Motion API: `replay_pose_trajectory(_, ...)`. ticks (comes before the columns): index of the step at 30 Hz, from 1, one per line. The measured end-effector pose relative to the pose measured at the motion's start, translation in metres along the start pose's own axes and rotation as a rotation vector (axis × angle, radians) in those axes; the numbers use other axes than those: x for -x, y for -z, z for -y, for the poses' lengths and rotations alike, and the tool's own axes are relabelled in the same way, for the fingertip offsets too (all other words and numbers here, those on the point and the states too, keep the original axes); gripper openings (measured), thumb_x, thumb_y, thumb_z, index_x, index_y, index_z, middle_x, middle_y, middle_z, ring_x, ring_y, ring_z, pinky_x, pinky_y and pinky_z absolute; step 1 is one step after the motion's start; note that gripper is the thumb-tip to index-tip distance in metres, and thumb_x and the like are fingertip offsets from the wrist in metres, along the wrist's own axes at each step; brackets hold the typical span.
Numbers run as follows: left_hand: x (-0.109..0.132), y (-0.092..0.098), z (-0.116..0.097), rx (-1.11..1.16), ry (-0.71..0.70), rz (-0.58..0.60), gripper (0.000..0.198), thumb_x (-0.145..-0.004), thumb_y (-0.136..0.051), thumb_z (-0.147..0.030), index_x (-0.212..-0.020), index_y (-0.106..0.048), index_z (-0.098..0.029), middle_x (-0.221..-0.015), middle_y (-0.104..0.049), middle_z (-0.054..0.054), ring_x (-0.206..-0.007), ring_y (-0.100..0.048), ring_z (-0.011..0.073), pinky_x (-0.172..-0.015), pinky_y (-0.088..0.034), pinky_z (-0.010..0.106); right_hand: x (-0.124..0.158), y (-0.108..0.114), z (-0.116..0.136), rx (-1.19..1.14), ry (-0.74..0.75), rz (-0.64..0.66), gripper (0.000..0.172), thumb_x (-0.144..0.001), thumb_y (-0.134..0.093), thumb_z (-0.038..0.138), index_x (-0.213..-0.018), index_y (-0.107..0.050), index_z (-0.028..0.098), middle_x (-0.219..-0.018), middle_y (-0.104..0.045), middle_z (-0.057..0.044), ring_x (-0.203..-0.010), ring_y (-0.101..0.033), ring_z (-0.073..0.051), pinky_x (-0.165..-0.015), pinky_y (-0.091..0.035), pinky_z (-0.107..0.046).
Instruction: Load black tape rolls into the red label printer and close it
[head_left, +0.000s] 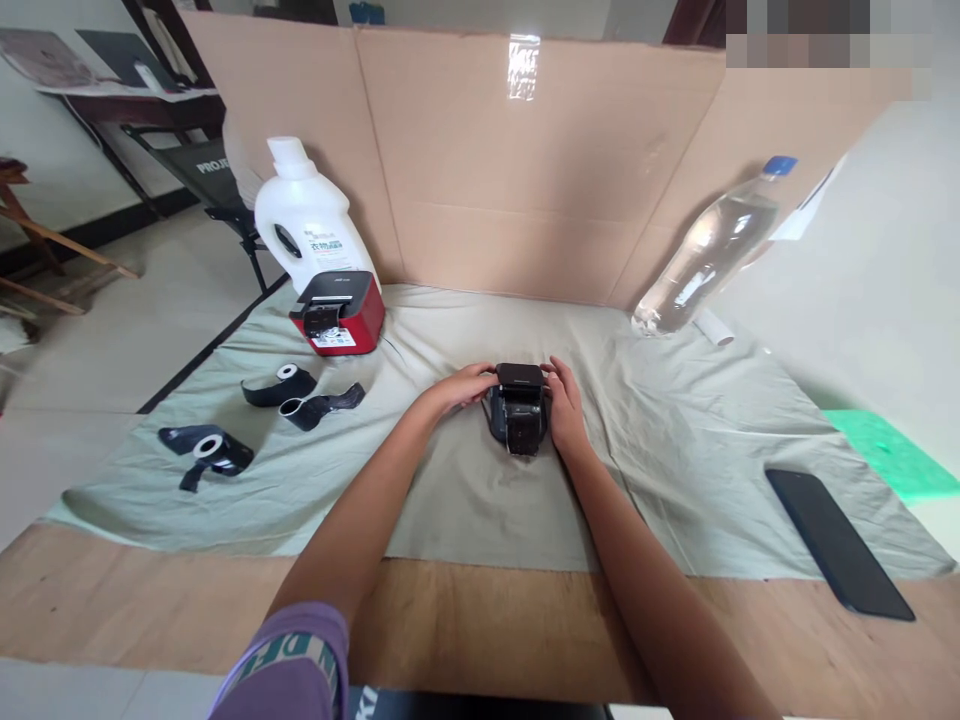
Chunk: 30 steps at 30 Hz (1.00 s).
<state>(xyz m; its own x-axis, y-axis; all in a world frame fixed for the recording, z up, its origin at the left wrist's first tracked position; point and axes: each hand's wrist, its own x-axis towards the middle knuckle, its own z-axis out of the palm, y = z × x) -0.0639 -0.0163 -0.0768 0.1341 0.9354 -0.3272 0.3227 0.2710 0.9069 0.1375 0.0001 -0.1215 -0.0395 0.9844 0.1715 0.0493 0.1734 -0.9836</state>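
Purple sleeve (289, 650) right under the lens, forearms out over the bench (480, 620). Cardboard screen (525, 160) behind, pale cloth (675, 450) spread wide, red label printer (339, 312) far left. Mid-cloth sits the small black label printer (519, 412), lid seemingly up: left hand (466, 386) and right hand (565, 405) each close a grip on its sides. Three black ribbon rolls (319, 408) lie untouched, left; its inside, can't tell.

Wooden table (487, 620) backed by a cardboard screen (540, 150) in a bright room.
White wall (885, 250) on the right; on the left, pale floor (112, 330), a black folding chair (204, 172) and, farther back, a dark desk (142, 105) against the wall.
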Motion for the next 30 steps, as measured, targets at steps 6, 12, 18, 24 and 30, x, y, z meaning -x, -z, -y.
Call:
replay_pose_trajectory(6, -0.014, -0.015, -0.005, -0.324, -0.164, -0.422, 0.026, -0.091, -0.055, -0.034, -0.090, -0.075, -0.017, -0.076, -0.069, 0.006, -0.069, -0.060, 0.0165, -0.063, -0.039, 0.026, -0.002, 0.001, -0.005, 0.001, 0.013, -0.004, 0.053, -0.091, -0.049, 0.054, -0.136, -0.055, 0.026, -0.137, -0.060, -0.009, -0.122, -0.059, -0.025, -0.105, -0.047, -0.045)
replay_pose_trajectory(12, -0.020, -0.022, -0.003, -0.449, -0.136, -0.546, 0.038, -0.095, -0.051, -0.045, -0.081, -0.076, -0.020, -0.080, -0.073, 0.008, -0.075, -0.062, 0.0196, -0.064, -0.035, 0.028, -0.001, 0.002, -0.008, -0.001, 0.032, -0.005, 0.050, -0.092, -0.048, 0.053, -0.135, -0.055, 0.027, -0.146, -0.053, -0.009, -0.120, -0.060, -0.023, -0.107, -0.046, -0.044)
replay_pose_trajectory(18, -0.020, -0.021, 0.008, -0.357, -0.125, -0.558, 0.046, -0.090, -0.054, -0.059, -0.070, -0.066, -0.021, -0.070, -0.064, 0.002, -0.066, -0.052, 0.0161, -0.059, -0.028, 0.026, 0.001, 0.001, -0.003, 0.021, 0.024, -0.008, 0.051, -0.092, -0.051, 0.050, -0.135, -0.053, 0.024, -0.145, -0.054, -0.011, -0.116, -0.062, -0.022, -0.107, -0.045, -0.042)
replay_pose_trajectory(24, -0.018, -0.027, 0.011, -0.372, -0.123, -0.599, 0.043, -0.092, -0.052, -0.054, -0.065, -0.060, -0.021, -0.067, -0.060, 0.001, -0.067, -0.051, 0.0165, -0.058, -0.024, 0.026, 0.004, 0.000, 0.003, 0.033, 0.015, -0.016, 0.049, -0.090, -0.052, 0.047, -0.133, -0.055, 0.024, -0.142, -0.056, -0.010, -0.112, -0.062, -0.021, -0.105, -0.047, -0.041)
replay_pose_trajectory(30, -0.016, -0.031, 0.015, -0.401, -0.133, -0.638, 0.043, -0.096, -0.046, -0.051, -0.066, -0.058, -0.021, -0.067, -0.058, 0.001, -0.068, -0.050, 0.0163, -0.058, -0.023, 0.026, 0.004, -0.002, 0.005, 0.025, 0.013, -0.035, 0.046, -0.089, -0.053, 0.046, -0.130, -0.057, 0.024, -0.141, -0.057, -0.011, -0.111, -0.062, -0.021, -0.101, -0.050, -0.040)
